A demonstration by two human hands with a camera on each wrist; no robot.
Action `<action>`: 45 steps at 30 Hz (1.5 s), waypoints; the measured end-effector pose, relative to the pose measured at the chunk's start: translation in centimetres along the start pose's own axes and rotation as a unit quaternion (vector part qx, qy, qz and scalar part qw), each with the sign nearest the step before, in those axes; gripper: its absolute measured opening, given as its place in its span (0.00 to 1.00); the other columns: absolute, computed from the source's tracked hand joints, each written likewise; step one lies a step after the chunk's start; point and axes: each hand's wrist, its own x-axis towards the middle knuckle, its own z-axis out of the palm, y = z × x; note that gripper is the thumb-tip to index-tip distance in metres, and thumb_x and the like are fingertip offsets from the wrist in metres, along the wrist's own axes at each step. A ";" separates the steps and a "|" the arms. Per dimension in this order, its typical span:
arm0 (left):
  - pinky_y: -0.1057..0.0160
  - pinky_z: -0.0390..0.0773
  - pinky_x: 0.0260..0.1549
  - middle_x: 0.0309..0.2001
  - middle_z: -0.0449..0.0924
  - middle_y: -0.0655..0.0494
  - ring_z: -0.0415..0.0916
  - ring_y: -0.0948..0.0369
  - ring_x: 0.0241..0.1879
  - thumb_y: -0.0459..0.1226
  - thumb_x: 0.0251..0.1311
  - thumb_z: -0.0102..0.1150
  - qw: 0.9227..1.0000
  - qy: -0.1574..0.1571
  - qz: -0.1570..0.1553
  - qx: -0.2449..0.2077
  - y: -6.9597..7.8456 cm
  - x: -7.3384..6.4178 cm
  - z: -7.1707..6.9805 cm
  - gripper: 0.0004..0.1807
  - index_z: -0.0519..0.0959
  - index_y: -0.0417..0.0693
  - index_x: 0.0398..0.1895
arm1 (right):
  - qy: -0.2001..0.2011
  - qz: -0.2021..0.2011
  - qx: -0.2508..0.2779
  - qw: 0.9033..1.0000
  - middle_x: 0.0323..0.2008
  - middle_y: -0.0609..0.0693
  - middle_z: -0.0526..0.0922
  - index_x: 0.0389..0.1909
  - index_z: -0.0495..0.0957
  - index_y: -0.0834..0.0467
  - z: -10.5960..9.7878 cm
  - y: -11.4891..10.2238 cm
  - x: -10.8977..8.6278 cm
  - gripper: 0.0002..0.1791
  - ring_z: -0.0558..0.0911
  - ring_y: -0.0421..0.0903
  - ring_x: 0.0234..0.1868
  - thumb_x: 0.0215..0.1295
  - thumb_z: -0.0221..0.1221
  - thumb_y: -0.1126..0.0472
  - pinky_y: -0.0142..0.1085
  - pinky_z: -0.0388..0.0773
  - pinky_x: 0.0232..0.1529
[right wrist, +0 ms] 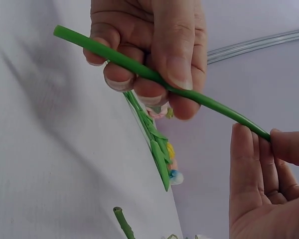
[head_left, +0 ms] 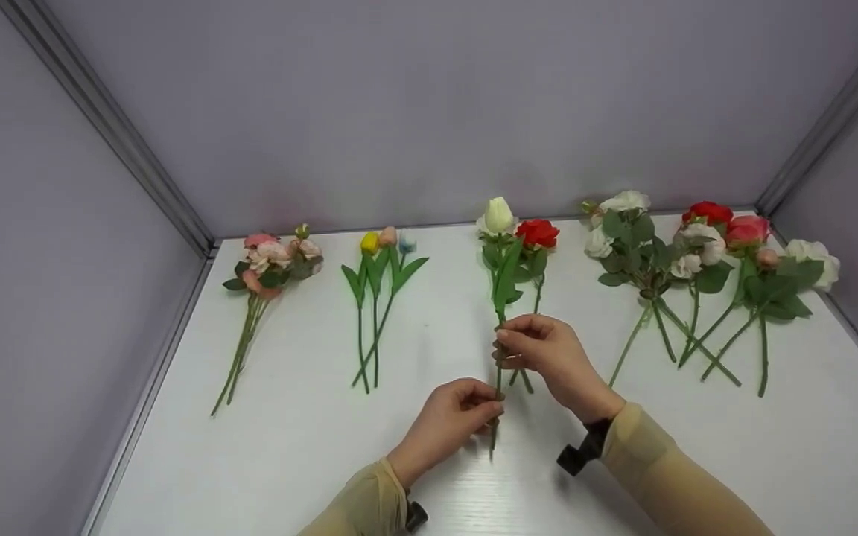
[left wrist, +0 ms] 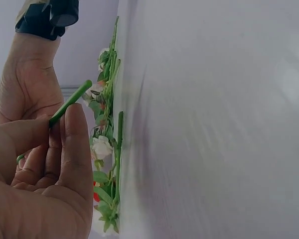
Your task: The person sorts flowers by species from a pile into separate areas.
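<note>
A white tulip with green leaves stands nearly upright above the table, its bloom towards the back. My right hand pinches its green stem just below the leaves. Lower down, my left hand holds the same stem between thumb and fingers, with the cut end sticking out past them. In the right wrist view the stem runs between both hands. Behind the tulip lie a red flower and a white flower, the latter mostly hidden by the tulip.
Pink flowers lie at the left of the white table. Next to them are a yellow tulip, a pink tulip and a blue tulip. White, red and pink flowers spread along the right. Walls enclose the back and sides.
</note>
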 end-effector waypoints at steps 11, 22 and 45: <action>0.64 0.83 0.35 0.38 0.84 0.60 0.81 0.63 0.37 0.39 0.67 0.68 0.996 0.057 0.024 0.071 -0.2 0.2 -1.7 0.14 0.85 0.41 0.51 | 0.040 0.002 0.005 0.999 0.43 0.62 0.84 0.49 0.81 0.68 1.2 0.3 1.6 0.18 0.86 0.55 0.44 0.66 0.70 0.59 0.48 0.86 0.46; 0.63 0.82 0.33 0.35 0.84 0.60 0.81 0.62 0.33 0.38 0.68 0.65 0.980 0.121 0.006 0.157 0.1 -0.1 -6.8 0.10 0.86 0.43 0.48 | -0.006 -0.032 -0.127 0.991 0.49 0.58 0.85 0.55 0.82 0.61 3.2 0.9 3.7 0.17 0.85 0.54 0.49 0.73 0.63 0.55 0.45 0.84 0.51; 0.58 0.82 0.36 0.40 0.83 0.52 0.80 0.58 0.37 0.37 0.68 0.65 0.954 0.171 -0.098 0.226 -0.9 3.4 -13.3 0.11 0.85 0.41 0.49 | -0.116 -0.156 -0.607 0.770 0.75 0.56 0.66 0.76 0.66 0.55 2.9 2.8 3.8 0.37 0.55 0.58 0.79 0.76 0.55 0.39 0.53 0.51 0.77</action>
